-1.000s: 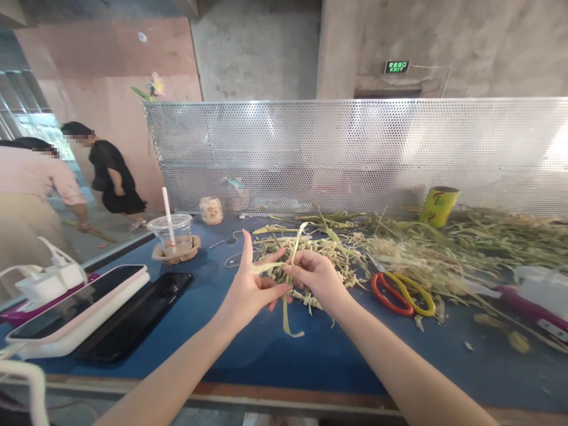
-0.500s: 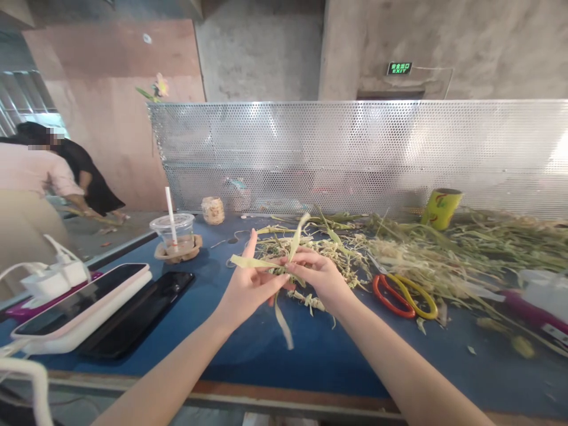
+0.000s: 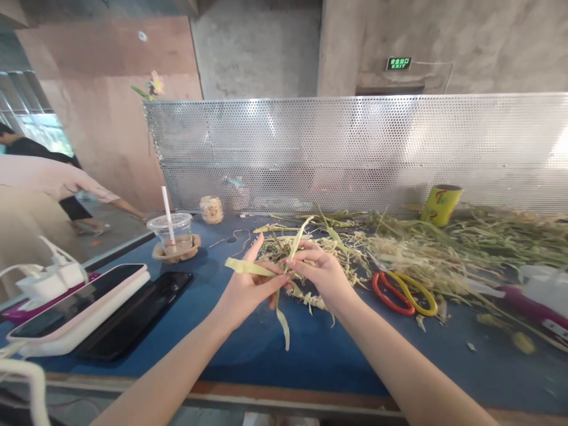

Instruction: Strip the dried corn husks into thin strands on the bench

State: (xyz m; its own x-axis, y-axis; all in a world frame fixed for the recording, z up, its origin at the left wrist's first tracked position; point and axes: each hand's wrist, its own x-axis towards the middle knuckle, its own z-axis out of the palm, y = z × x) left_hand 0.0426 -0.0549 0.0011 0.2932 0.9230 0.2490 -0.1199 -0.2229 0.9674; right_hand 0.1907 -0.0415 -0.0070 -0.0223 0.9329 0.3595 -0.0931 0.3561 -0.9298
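Observation:
My left hand (image 3: 251,286) is closed on pale green leaf strips (image 3: 248,267), thumb and fingers meeting near their crossing, with the index finger pointing up. My right hand (image 3: 317,269) pinches the same strips from the other side, its fingertips close to the left thumb. One strip sticks out to the left, one rises above the fingers, and one hangs down below. The exact crossing is hidden by my fingers. Behind and below my hands lies a heap of dried plant stems and braided pieces (image 3: 341,254) on the blue table (image 3: 284,367).
Scissors (image 3: 402,293) with red and yellow handles lie right of my hands. Dried leaves (image 3: 497,242) and a yellow tube (image 3: 441,205) are farther right. At left are a lidded cup (image 3: 171,228), phones (image 3: 135,319) and chargers (image 3: 55,275). A person (image 3: 39,183) bends beyond the table.
Both hands keep their grip with only slight finger shifts; the upper strip leans a little more to the right. The person at left has stretched an arm toward the table.

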